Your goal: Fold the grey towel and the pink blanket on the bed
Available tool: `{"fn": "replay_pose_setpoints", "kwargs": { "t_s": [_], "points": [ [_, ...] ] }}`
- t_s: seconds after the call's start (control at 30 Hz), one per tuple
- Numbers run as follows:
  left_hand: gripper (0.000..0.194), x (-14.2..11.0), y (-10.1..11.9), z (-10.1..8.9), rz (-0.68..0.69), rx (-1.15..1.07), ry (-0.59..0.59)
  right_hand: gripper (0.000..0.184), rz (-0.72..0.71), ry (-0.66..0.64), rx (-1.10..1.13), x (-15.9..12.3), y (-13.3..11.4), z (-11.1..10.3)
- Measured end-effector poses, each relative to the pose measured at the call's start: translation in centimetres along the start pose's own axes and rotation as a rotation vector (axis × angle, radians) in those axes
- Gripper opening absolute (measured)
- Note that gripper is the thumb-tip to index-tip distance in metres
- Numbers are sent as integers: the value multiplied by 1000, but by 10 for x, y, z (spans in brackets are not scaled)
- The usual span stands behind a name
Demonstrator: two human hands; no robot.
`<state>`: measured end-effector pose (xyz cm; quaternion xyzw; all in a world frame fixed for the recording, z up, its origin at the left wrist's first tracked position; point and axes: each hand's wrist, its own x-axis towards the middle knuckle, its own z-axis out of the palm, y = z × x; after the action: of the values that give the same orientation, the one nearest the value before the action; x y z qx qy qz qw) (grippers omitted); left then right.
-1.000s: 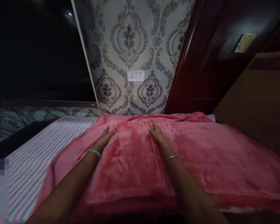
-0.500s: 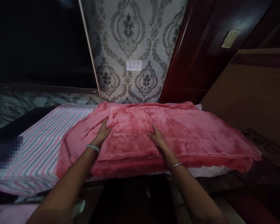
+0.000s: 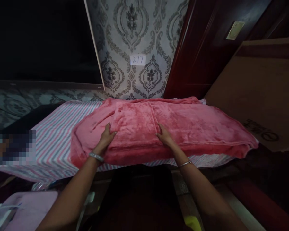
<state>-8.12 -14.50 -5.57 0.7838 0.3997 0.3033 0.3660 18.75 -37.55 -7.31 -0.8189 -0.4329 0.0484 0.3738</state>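
A folded pink fleece blanket (image 3: 183,125) lies across a bed with a pink, white and grey striped sheet (image 3: 50,141). My left hand (image 3: 106,138) rests flat on the blanket near its front edge, fingers stretched out. My right hand (image 3: 165,137) lies flat on the blanket a little to the right, fingers also extended. Each wrist carries a thin bracelet. Neither hand grips the cloth.
Patterned grey wallpaper (image 3: 135,38) with a paper label reading 277 (image 3: 137,60) stands behind the bed. A dark wooden door (image 3: 207,48) and a brown cardboard box (image 3: 260,93) are to the right. A dark window (image 3: 38,41) is at the left. A pale pink item (image 3: 29,208) lies at the lower left.
The camera has pulled back from the bed. Both hands have slid toward the blanket's front edge and still lie flat on it.
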Motion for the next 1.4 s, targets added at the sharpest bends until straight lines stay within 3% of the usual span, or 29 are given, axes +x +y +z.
{"fn": "replay_pose_setpoints", "kwargs": {
  "t_s": [0.1, 0.17, 0.27, 0.33, 0.37, 0.47, 0.67, 0.83, 0.93, 1.1, 1.2, 1.3, 1.4],
  "points": [
    [81, -3, 8, -6, -92, -21, -24, 72, 58, -13, -140, -1, -17, -11],
    [79, -7, 18, -12, -52, 61, 22, 69, 37, -13, -236, -2, -35, -17],
    [72, -17, 30, -12, 255, 247, 52, 68, -92, -8, -325, -6, -59, -16],
    [66, -27, 33, -3, 426, 357, -49, 68, -104, -60, -372, -12, -67, -8],
    [63, -31, 32, 3, 447, 414, -111, 69, -80, -97, -396, -15, -67, -2],
    [60, -42, 23, 18, 383, 561, -216, 71, -20, -160, -439, -24, -59, 12],
    [62, -42, 14, 20, 375, 613, -226, 71, -24, -153, -436, -27, -49, 14],
    [60, -45, 10, 19, 389, 591, -191, 67, 27, -205, -462, -22, -67, 5],
    [55, -42, 11, 15, 381, 566, -174, 60, -75, -200, -448, -16, -90, 6],
    [49, 4, 32, 7, 469, 402, -69, 60, -457, -324, -314, -4, -129, 33],
    [53, 52, 47, 15, 476, 418, -151, 68, -620, -430, -255, -4, -135, 51],
    [56, 91, 50, 31, 438, 601, -204, 68, -625, -458, -181, -7, -131, 61],
    [57, 109, 42, 46, 429, 729, -182, 68, -589, -431, -143, -9, -125, 66]
  ]
}}
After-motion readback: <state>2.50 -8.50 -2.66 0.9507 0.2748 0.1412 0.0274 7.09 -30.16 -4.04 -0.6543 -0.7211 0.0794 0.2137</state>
